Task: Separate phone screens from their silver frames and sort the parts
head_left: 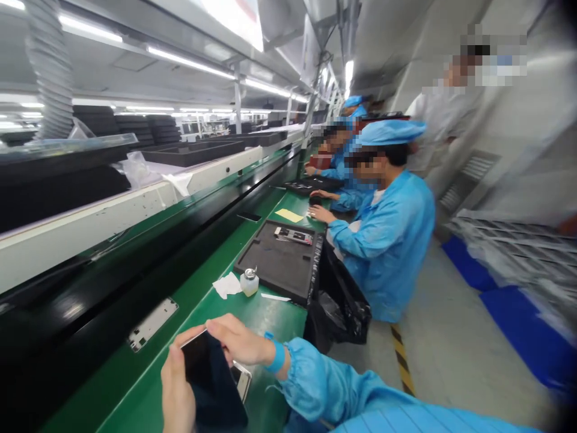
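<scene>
- Left hand [177, 388] grips left edge of dark flat panel [210, 379]; right hand [238, 341] pinches its top edge.
- Panel sits between both hands, tilted.
- Pale-framed device [244, 385] partly hidden behind panel, below right hand.
- Ahead of hands on green bench [273, 322]: white tissue [226, 285], small bottle [249, 282], then black tray [270, 261].

- You hold a panel [211, 382] that is flat, dark and smooth, with a thin pale line along its upper edge.
- It slants over the green bench [274, 313], upper end to your left, lower end to your right, its dark face towards you.
- Just beyond its right edge, you see part of a pale-rimmed frame [244, 383], otherwise hidden.
</scene>
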Available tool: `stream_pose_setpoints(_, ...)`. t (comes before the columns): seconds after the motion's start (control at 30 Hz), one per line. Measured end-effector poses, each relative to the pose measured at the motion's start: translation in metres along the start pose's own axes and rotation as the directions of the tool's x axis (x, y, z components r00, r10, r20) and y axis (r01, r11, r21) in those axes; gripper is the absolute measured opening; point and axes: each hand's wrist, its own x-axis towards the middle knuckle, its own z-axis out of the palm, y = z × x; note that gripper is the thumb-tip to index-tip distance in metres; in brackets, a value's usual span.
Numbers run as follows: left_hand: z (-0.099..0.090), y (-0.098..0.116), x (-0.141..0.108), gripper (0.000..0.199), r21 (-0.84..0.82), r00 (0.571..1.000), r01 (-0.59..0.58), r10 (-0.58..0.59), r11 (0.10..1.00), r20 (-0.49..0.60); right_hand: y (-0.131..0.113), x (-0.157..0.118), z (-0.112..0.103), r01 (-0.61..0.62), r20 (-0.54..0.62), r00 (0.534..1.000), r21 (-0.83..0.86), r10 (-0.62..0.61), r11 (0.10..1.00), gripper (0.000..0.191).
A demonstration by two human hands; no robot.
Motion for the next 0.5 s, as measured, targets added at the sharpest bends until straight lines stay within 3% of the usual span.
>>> stream_pose_setpoints(0.07,0.004,-0.002,-0.005,0.052,-0.053,0.999,-0.019,0.016,0.998,-0.041,-0.013,-0.008,0.003,-0.004,-0.014,1.000,0.004,0.004,1.000,0.078)
stream_pose_setpoints(0.17,0.008,-0.007,-0.009,0.042,-0.012,0.981,-0.163,0.161,0.987,-0.105,-0.033,-0.008,0.012,0.031,-0.022,0.999,-0.011,-0.032,0.999,0.073)
stream_pose_setpoints(0.3,-0.001,-0.001,-0.008,0.027,-0.042,0.952,-0.302,0.300,0.952,-0.056,-0.058,0.000,0.027,0.107,-0.061,0.992,-0.085,-0.112,0.991,0.072)
stream_pose_setpoints(0.43,-0.016,0.013,-0.012,0.029,-0.152,0.974,-0.223,0.227,0.963,0.009,-0.067,0.002,0.027,-0.008,0.163,0.986,-0.106,0.025,0.994,0.080)
stream_pose_setpoints(0.5,-0.022,0.019,-0.018,0.036,-0.226,0.986,-0.150,0.164,0.963,0.043,-0.066,-0.002,0.026,-0.009,0.183,0.983,-0.142,0.035,0.990,0.080)
